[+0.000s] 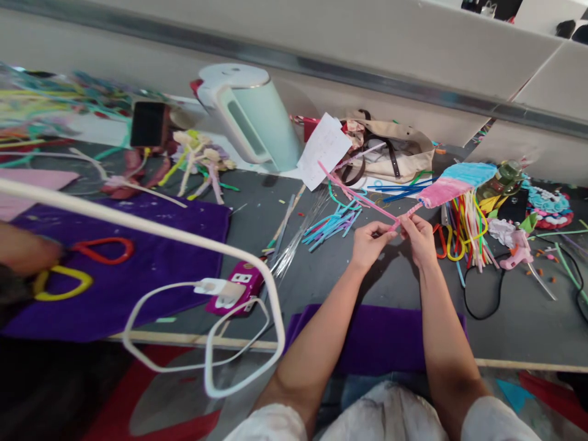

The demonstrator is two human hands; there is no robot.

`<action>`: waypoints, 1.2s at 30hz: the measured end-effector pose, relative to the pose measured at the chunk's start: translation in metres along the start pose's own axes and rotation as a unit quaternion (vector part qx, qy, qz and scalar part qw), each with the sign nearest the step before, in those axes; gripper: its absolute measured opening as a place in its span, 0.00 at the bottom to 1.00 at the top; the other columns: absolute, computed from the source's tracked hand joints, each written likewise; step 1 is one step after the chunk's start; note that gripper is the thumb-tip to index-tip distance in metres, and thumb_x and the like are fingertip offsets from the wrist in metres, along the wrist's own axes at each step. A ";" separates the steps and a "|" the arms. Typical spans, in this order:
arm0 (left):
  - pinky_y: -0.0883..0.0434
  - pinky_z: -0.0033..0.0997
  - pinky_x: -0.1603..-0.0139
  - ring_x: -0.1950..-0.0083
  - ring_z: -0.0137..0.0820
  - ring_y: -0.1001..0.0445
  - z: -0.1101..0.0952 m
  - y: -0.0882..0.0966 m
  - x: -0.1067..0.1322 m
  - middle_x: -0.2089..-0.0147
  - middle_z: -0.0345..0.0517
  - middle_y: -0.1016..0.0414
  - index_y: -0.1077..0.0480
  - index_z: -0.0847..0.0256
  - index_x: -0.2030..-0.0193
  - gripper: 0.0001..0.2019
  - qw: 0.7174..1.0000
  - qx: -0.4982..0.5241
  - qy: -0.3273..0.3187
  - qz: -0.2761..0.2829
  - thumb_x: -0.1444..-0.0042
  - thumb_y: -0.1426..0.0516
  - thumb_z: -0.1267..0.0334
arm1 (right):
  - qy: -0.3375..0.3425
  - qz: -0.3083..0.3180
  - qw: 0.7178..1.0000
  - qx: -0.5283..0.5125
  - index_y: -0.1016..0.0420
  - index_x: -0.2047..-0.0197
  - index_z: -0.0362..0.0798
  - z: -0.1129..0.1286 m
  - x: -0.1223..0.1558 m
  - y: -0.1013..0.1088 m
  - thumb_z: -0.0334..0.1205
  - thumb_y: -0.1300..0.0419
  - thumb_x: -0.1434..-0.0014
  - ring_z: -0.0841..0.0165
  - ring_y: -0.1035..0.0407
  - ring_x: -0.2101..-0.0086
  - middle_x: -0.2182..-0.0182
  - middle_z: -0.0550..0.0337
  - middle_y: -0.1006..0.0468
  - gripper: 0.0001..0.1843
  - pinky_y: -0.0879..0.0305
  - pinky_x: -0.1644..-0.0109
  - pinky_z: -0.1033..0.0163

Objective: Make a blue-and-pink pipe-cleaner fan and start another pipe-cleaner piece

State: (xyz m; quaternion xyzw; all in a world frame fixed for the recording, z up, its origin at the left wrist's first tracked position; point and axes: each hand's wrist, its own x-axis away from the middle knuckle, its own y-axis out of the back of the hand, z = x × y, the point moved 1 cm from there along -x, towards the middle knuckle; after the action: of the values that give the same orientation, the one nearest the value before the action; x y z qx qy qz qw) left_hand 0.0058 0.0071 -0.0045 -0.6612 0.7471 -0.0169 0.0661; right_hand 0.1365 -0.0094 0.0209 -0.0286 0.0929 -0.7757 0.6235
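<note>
My left hand (371,243) and my right hand (419,239) meet above the dark table (505,331), both pinching a pink pipe cleaner (356,195). One end of it slants up and left towards a white paper (324,149). The other end runs right to a pink and blue woven piece (452,182) held off the table. Loose blue and teal pipe cleaners (333,223) lie just left of my hands.
A mint kettle (252,119) and a beige bag (390,150) stand at the back. A magenta power strip (234,293) with white cables lies left of my arms. Purple cloths (138,263) (367,340), bundles of coloured pipe cleaners (466,236), a pink glue gun (517,254). Another person's hand (22,251) at far left.
</note>
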 end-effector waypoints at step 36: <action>0.34 0.26 0.72 0.74 0.26 0.31 -0.010 0.000 0.003 0.74 0.42 0.24 0.24 0.61 0.74 0.11 0.997 -0.039 -0.063 -0.035 0.55 0.33 0.56 | 0.015 0.033 0.999 -0.013 0.22 0.68 0.47 0.001 -0.001 0.004 0.46 0.34 0.48 0.74 0.37 0.76 0.76 0.65 0.28 0.10 0.39 0.70 0.66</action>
State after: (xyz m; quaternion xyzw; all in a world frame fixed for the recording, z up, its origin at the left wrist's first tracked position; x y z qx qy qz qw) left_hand 0.0046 0.0036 0.0049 -0.6885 0.7182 0.0513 0.0866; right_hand 0.1403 -0.0094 0.0211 -0.0217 0.1132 -0.7535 0.6473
